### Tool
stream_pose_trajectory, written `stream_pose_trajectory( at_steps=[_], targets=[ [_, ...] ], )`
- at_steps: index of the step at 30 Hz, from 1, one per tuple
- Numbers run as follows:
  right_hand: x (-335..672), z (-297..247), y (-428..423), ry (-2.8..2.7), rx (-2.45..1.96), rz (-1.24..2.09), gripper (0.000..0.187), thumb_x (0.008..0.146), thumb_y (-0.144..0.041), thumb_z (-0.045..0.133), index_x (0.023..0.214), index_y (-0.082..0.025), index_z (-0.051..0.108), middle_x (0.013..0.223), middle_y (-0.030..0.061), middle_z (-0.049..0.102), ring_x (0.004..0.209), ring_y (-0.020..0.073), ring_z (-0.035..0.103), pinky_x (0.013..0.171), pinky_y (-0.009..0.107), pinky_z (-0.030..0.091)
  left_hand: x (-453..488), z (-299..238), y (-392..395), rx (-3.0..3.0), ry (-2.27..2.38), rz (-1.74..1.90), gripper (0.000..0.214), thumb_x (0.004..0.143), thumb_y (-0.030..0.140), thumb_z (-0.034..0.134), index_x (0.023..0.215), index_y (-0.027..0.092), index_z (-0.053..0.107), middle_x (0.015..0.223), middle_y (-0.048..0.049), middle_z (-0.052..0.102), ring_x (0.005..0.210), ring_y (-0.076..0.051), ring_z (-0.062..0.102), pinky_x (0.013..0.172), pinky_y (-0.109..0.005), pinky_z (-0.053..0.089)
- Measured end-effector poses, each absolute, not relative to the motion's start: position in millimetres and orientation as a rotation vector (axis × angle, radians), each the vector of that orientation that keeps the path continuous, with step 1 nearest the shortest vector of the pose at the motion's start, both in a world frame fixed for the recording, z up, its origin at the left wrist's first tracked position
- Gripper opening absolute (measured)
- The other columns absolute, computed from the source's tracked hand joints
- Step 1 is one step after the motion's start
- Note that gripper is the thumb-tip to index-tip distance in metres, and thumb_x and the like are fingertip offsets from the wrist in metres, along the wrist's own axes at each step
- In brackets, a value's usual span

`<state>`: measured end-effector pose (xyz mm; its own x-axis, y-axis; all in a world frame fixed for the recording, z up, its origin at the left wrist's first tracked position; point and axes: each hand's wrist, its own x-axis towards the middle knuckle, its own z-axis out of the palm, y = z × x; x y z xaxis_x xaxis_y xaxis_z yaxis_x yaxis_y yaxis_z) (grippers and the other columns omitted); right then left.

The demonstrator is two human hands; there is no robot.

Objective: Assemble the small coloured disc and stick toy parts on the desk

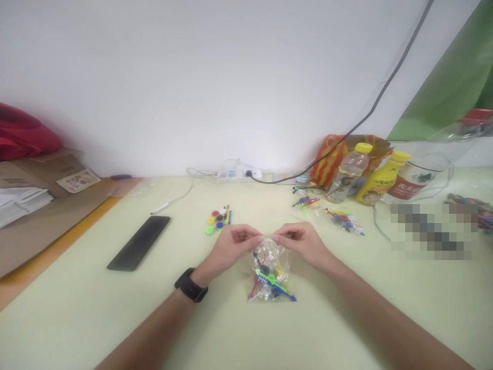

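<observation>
Seen in the head view: pinching the top edge of a clear plastic bag (272,272) with both hands, near the middle of the pale green tabletop (215,329). With the left hand (239,244), gripping the bag's upper left corner between thumb and curled fingers; with the right hand (301,244), gripping just beside it in the same way, fingertips close together but apart. Cannot tell whether the bag's mouth is sealed. Through the film, a jumble of small plastic pieces in green, blue, red, yellow, black and white, with a green arrow-shaped piece (271,278) crossing a blue one near the bottom. On the left wrist, a black watch (191,285).

Just beyond the left hand, a cluster of coloured plastic discs (217,220) with slim sticks at the right side. Farther left, a black phone-like slab (138,243), set at a slant, and near it the white end of a cable (159,208). Beyond the right hand, two small heaps of coloured pieces, one nearer the wall (307,201), one farther right (344,221). Behind these, a clear bottle with a yellow cap (348,174), a yellow bottle (381,180) and a large clear bottle with a red label (404,187), all tilted in view, beside a red-and-yellow striped bag (331,159). Against the wall, a white power strip (239,170) with a dark cable (379,100) plugged in. At far left, a cardboard box (42,169) below red fabric (26,133), with white papers (23,203) in front.
</observation>
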<state>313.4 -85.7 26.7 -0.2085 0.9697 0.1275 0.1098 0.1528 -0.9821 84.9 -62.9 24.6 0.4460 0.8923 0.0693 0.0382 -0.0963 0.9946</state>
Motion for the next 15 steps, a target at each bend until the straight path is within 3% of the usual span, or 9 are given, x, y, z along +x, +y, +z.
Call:
stream_pose_trajectory(
  at_steps=[7,15],
  targets=[
    [323.6,22.0,-80.6,-1.448,-1.106,1.232,0.032,0.075,-0.049,0.085,0.081,-0.018,0.083,0.071,0.0053,0.072,0.062,0.0141,0.053,0.058,0.028,0.044,79.0,31.5,-56.8,1.528,0.902,0.881,0.024,0.079,0.036,0.085,0.083,0.014,0.080,0.073,-0.0068,0.075,0.064,-0.014,0.064,0.060,-0.024,0.051],
    [315.6,18.9,-81.8,-1.419,-1.022,1.291,0.034,0.072,-0.048,0.088,0.086,-0.019,0.080,0.079,0.0044,0.072,0.072,0.0163,0.061,0.067,0.030,0.049,76.7,28.1,-54.5,1.544,0.898,0.919,0.026,0.080,0.038,0.084,0.086,0.013,0.079,0.073,-0.0071,0.073,0.063,-0.014,0.063,0.057,-0.024,0.053]
  ],
)
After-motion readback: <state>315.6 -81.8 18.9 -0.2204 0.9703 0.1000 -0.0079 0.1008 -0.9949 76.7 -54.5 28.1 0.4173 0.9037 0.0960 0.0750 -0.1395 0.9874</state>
